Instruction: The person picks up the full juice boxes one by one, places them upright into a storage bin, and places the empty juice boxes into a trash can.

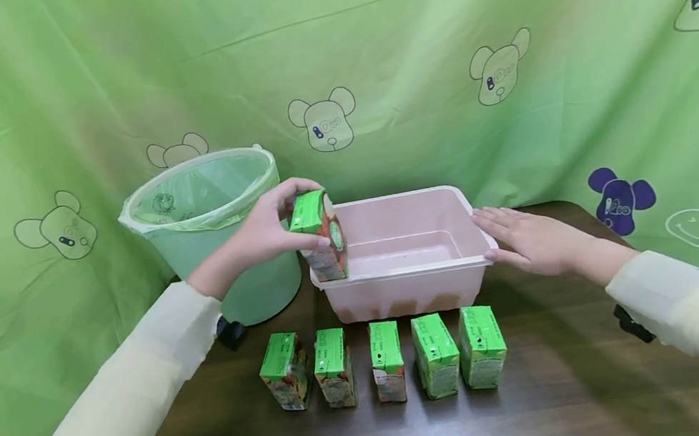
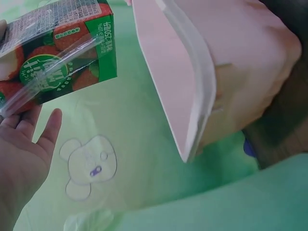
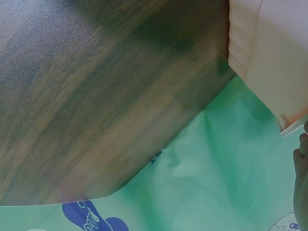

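Note:
My left hand [image 1: 266, 229] grips a juice box [image 1: 319, 239] with a green top, holding it upright over the left end of a pink plastic basin [image 1: 406, 294]. In the left wrist view the juice box [image 2: 57, 53] shows red fruit pictures and a clear-wrapped straw along its side. On the basin's right rim rests my right hand [image 1: 529, 237], fingers extended. Several more juice boxes stand in a row before the basin, among them one at the left end [image 1: 286, 373], one in the middle [image 1: 387, 362] and one at the right end [image 1: 482, 347].
A pale green bin [image 1: 246, 280] with a liner bag stands left of the basin, behind my left forearm. Everything sits on a dark wooden table [image 1: 231, 433]. Behind hangs a green curtain [image 1: 394, 40] printed with bear faces.

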Demonstrator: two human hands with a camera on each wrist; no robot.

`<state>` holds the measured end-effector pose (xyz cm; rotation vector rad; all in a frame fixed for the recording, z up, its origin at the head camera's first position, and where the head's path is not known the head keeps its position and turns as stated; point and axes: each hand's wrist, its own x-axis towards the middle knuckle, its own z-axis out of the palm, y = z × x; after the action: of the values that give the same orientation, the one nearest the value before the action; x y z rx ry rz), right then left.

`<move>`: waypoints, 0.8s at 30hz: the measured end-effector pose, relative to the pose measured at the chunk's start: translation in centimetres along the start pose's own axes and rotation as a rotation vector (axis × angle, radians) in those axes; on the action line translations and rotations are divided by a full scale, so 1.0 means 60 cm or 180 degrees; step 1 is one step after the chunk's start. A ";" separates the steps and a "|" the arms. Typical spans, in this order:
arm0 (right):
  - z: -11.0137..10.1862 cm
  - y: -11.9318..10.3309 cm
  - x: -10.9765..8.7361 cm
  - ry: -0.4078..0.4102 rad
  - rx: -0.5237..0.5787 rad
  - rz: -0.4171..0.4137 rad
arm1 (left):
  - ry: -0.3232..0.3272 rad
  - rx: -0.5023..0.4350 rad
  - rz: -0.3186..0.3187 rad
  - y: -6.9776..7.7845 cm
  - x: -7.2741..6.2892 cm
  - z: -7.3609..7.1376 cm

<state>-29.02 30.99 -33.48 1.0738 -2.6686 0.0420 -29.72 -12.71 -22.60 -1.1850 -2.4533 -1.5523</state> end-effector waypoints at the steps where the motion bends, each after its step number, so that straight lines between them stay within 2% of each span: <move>1: -0.001 -0.001 0.000 -0.0011 -0.0006 0.0014 | 0.0002 -0.0012 -0.0009 -0.001 0.012 0.006; 5: -0.004 -0.002 -0.001 -0.0025 -0.0013 0.0026 | -0.0009 -0.0013 -0.0052 -0.006 0.052 0.029; 14: -0.010 -0.001 -0.001 -0.0116 -0.0057 0.0068 | -0.0164 -0.0050 0.0000 -0.016 0.117 0.079; 19: -0.013 -0.002 0.001 -0.0196 -0.0064 0.0083 | -0.0231 0.0035 -0.0017 -0.029 0.144 0.105; 24: -0.016 -0.003 0.002 -0.0204 -0.0082 0.0084 | -0.0294 0.0042 -0.0120 -0.037 0.165 0.130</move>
<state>-28.76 30.93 -32.52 1.0491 -2.7327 -0.0221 -35.23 -1.31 -24.56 -1.2428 -2.5532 -1.5217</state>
